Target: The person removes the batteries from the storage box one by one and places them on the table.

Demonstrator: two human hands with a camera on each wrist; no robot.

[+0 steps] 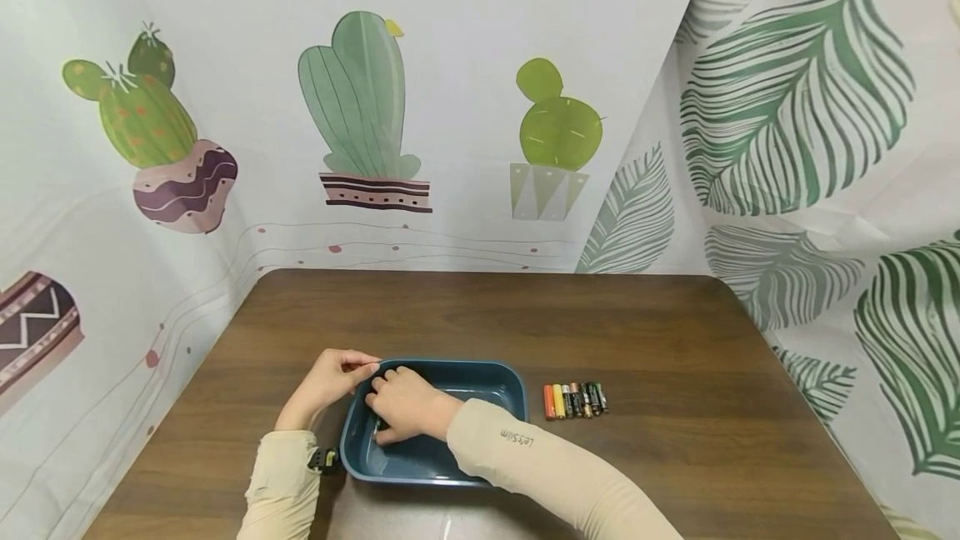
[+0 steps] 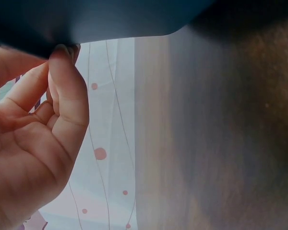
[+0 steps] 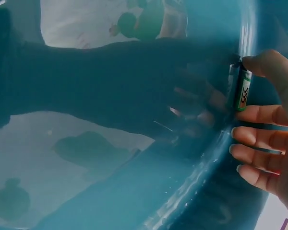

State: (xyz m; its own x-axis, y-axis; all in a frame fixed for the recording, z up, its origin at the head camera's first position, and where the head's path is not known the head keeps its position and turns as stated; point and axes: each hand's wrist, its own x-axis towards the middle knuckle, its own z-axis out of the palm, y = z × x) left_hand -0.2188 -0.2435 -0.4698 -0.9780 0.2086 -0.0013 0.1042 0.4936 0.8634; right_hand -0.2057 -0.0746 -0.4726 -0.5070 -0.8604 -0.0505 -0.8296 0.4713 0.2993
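Note:
A dark blue rectangular basin (image 1: 450, 482) stands on the table near its front. My left hand (image 1: 333, 380) pinches the basin's far left rim between thumb and fingers; the left wrist view shows this hand (image 2: 33, 124) from the palm side. Inside the basin, at its left wall, my right hand (image 1: 408, 407) holds a small battery (image 3: 244, 91) end to end between thumb and index finger. The battery has a green and white wrapper with dark marks. The other fingers of the right hand (image 3: 273, 139) are spread along the wall. The basin's glossy inside reflects hand and arm.
Right of the basin, several batteries (image 1: 576, 401) lie side by side in a row, orange and yellow ones at the left end, darker ones beyond. The brown wooden table (image 1: 487, 307) reaches back to a wall cloth (image 1: 465, 107) printed with cacti and leaves.

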